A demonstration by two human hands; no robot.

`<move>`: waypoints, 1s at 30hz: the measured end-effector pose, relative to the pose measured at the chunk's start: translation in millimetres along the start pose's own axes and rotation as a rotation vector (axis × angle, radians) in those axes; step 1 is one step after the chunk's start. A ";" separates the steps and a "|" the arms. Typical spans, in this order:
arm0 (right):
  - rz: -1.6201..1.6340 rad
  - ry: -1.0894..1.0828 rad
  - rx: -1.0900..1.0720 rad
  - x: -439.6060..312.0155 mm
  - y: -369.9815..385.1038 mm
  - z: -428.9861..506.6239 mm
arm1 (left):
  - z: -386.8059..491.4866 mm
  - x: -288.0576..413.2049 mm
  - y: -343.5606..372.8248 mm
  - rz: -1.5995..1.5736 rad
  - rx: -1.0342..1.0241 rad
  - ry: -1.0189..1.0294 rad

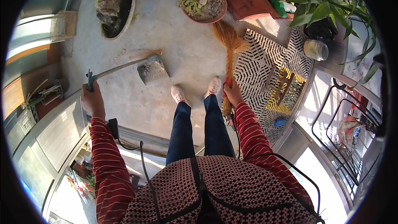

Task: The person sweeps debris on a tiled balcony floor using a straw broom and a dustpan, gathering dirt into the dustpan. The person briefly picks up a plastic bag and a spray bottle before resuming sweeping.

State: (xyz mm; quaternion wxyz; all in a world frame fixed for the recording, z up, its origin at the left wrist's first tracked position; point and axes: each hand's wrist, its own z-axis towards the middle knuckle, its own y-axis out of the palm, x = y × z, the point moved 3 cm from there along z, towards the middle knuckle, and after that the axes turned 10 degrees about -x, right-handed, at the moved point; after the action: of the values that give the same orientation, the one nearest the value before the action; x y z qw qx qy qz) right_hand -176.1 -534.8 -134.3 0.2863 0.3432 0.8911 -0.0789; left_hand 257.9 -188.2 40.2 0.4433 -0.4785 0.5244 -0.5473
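My left hand (92, 99) grips the top end of a long-handled dustpan (153, 70) on the left. The dustpan's tray rests on the concrete floor, left of my shoes, with grey debris inside it. In my right hand (233, 92) is a straw broom (229, 54), held at the red binding on its handle. The broom's bristles fan out away from me, near a round terracotta planter (211, 14). Whether the bristles touch the floor I cannot tell. Some loose bits (124, 54) lie on the floor beyond the dustpan handle.
An oval stone basin (129, 21) with a rock in it stands at the upper left. Perforated plastic mats (255, 65) cover the floor at right, with a glass jar (320, 50) by them. Leafy plants (323, 12) crowd the upper right. A black metal rack (323, 112) stands far right.
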 end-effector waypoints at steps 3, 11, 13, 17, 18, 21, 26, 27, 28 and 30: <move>0.078 0.040 -0.090 4.8 7.0 -66.1 | -1.6 -0.1 -3.0 0.004 0.006 -0.001; 0.214 -0.025 0.071 -23.7 -33.2 -84.6 | -3.6 -5.1 2.0 0.003 0.001 -0.033; 0.169 -0.029 0.044 -28.0 -44.2 -40.5 | -2.3 -6.5 4.2 -0.016 0.014 -0.005; 0.163 0.106 0.077 18.3 3.0 -29.5 | -1.0 -9.7 5.4 -0.003 -0.001 -0.034; 0.155 0.066 -0.023 25.5 12.6 -41.6 | -1.5 -9.1 5.3 -0.011 0.010 -0.018; 0.231 0.175 -0.126 33.5 10.2 -94.3 | -1.8 -6.7 4.9 -0.010 0.016 -0.011; 0.226 0.143 -0.112 15.3 -12.1 -146.1 | -2.1 -7.1 3.6 0.007 -0.012 -0.044; 0.249 0.119 -0.082 11.7 -17.2 -145.0 | -1.6 -6.8 3.6 -0.012 -0.012 -0.022; 0.296 0.115 -0.071 10.2 -20.0 -139.7 | -1.2 -7.1 3.9 -0.009 -0.010 -0.020; 0.333 0.041 -0.016 7.1 -25.9 -120.2 | -1.1 -8.1 4.5 -0.003 -0.006 -0.023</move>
State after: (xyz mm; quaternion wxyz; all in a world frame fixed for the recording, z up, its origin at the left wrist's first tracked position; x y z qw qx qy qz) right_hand -252.2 -509.7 -40.7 0.2801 0.4853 0.8281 -0.0165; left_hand 258.0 -180.3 35.3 0.4473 -0.4869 0.5201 -0.5408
